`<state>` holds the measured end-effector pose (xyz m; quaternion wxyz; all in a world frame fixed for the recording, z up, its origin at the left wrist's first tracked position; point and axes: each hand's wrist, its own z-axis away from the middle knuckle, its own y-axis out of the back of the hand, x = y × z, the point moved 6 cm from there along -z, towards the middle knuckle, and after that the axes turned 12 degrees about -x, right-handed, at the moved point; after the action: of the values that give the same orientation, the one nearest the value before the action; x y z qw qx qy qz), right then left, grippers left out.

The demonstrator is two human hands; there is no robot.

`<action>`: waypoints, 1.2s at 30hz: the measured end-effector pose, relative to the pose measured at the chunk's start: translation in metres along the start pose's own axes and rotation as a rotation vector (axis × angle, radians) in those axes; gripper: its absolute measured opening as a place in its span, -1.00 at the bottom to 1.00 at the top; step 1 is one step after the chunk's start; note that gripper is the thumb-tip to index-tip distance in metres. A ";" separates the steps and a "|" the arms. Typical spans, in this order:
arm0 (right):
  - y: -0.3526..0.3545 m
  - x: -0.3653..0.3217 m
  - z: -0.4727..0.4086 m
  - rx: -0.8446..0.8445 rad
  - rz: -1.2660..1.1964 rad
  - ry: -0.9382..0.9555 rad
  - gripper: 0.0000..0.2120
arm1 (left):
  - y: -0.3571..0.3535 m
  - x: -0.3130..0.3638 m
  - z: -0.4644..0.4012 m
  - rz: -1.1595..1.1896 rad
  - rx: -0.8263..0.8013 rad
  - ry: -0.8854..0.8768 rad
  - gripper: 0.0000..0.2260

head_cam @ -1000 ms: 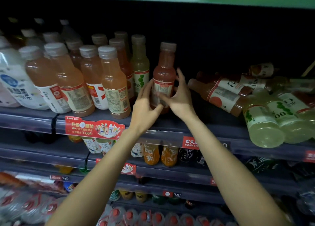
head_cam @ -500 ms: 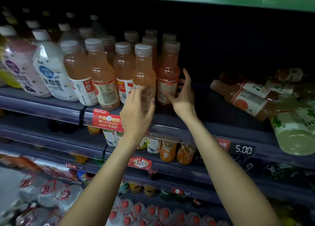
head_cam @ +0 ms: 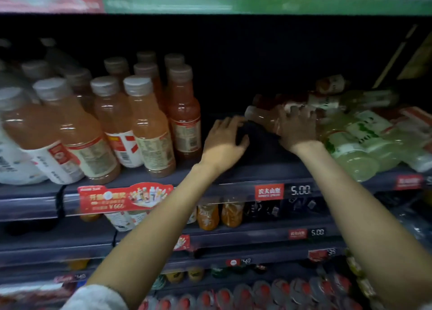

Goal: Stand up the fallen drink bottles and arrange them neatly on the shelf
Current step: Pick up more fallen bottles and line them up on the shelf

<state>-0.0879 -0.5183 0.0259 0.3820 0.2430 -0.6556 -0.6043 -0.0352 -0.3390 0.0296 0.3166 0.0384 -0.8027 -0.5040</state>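
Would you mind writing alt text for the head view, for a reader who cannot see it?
A person's right hand grips a fallen orange drink bottle at the edge of a heap of toppled bottles on a shop shelf. The left hand hovers beside it with fingers loosely curled, holding nothing. To the left, orange bottles stand upright in rows.

A red promo tag (head_cam: 125, 198) hangs beside a price label (head_cam: 300, 190) (reading 5.00).
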 end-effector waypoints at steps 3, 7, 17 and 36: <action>-0.001 0.011 -0.008 0.003 -0.062 0.027 -0.39 | -0.023 -0.007 -0.022 0.382 -0.043 0.206 -0.59; 0.005 0.007 -0.004 0.132 -0.256 0.090 -0.47 | -0.041 0.000 -0.025 0.854 0.036 0.275 -0.47; -0.010 -0.009 0.045 -0.064 -1.598 0.503 -0.31 | -0.045 0.030 0.012 0.561 0.159 0.040 -0.19; 0.018 -0.119 0.086 -0.090 -1.462 0.739 -0.59 | 0.026 -0.023 0.114 -0.125 0.721 0.332 -0.28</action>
<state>-0.0838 -0.3707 0.0210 0.0923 0.7767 -0.1386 -0.6075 -0.0728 -0.2283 0.0068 0.3769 0.2765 -0.8622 -0.1953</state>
